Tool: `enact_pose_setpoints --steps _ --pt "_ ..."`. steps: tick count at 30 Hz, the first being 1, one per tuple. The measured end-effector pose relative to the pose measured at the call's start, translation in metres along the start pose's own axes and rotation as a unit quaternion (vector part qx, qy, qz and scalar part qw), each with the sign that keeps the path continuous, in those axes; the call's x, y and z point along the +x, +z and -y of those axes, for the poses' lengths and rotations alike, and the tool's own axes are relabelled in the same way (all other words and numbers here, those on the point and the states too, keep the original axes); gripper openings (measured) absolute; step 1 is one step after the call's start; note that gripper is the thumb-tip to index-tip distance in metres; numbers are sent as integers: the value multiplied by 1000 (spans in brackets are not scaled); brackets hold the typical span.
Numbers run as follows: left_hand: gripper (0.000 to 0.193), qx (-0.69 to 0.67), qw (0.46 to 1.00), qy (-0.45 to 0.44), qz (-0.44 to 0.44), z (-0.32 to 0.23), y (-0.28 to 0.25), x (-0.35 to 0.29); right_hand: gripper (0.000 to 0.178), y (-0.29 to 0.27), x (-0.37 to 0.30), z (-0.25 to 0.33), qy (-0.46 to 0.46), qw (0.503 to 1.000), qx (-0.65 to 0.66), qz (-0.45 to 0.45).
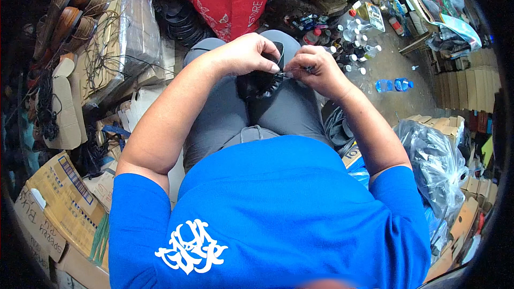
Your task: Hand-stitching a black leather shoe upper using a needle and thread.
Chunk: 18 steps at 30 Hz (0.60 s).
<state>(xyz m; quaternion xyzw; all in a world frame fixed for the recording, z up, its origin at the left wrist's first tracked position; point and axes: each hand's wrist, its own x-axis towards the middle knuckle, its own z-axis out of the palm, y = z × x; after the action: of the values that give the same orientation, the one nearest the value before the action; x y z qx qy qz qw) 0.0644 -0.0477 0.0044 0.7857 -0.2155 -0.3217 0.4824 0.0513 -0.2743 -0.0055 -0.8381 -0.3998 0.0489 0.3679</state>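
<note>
A black leather shoe piece [258, 86] with a puckered edge rests on my grey-trousered lap, between my knees. My left hand [256, 56] curls over its far side, thumb and fingers closed on its edge. Close beside it, my right hand [316, 69] is closed in a pinch at the same edge, with the fingertips of both hands almost touching. Whatever thin thing sits between the right fingertips is too small to name. Part of the shoe piece is hidden beneath my left hand.
Brown shoes [69, 21] hang at the far left beside plastic-wrapped cardboard [140, 32]. A red bag [225, 0] stands beyond my knees. Several bottles [353, 35] cover the floor at the far right, near a blue bottle [393, 85]. A clear plastic bag [433, 160] lies at my right.
</note>
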Motion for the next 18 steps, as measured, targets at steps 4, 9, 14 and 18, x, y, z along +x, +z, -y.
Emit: enact_pose_setpoints --steps 4,9,14,18 --pt "29 2 1000 16 25 2 -5 -4 19 11 -9 9 -15 997 3 -70" --pt "33 40 997 26 62 1 -6 -5 21 15 -16 11 -6 998 -3 -68" --pt "34 71 995 21 72 -5 -5 -3 23 8 -17 14 -32 996 -68 -43" --pt "37 72 994 -4 85 -6 -4 -3 19 -1 -12 36 -28 984 -174 18"
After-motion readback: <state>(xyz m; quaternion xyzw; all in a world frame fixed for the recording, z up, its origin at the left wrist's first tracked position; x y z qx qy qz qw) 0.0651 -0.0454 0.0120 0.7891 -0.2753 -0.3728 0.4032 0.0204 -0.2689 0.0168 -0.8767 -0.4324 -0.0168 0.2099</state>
